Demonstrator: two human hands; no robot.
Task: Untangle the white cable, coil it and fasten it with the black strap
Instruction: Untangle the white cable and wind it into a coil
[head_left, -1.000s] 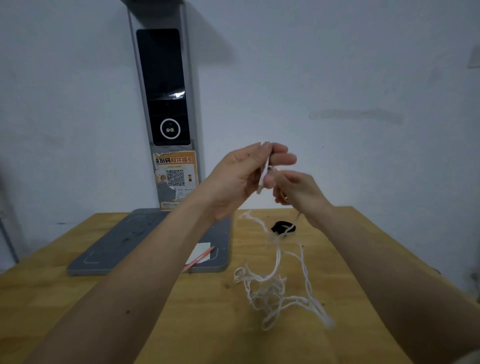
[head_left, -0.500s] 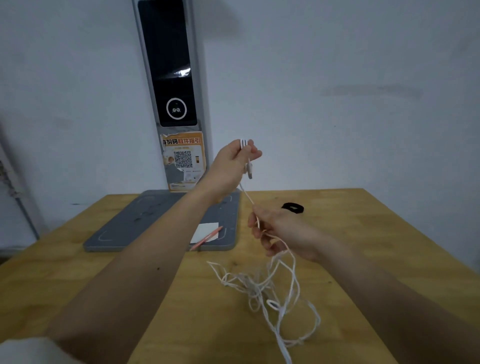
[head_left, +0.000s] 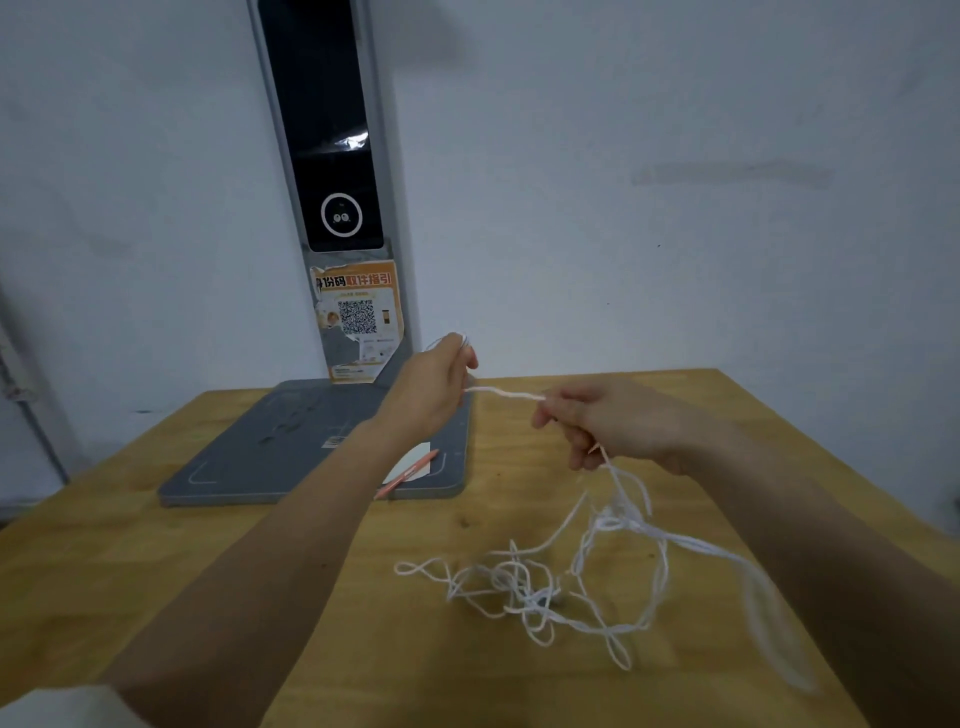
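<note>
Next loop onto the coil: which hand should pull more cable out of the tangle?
Right. The right hand already pinches the white cable where it rises from the tangle on the table, nearest the loose loops. The left hand grips the loops gathered so far and would probably do best just anchoring them.

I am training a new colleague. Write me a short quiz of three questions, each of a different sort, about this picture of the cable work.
1. True or false: the white cable is already coiled.
2. The stretch of cable between the left hand and the right hand is: A) taut B) lying on the wooden table C) knotted.
3. Fill in: the orange pen lies partly on the grey ____.

Key:
1. False; most of it lies tangled on the table.
2. A.
3. base.
</note>
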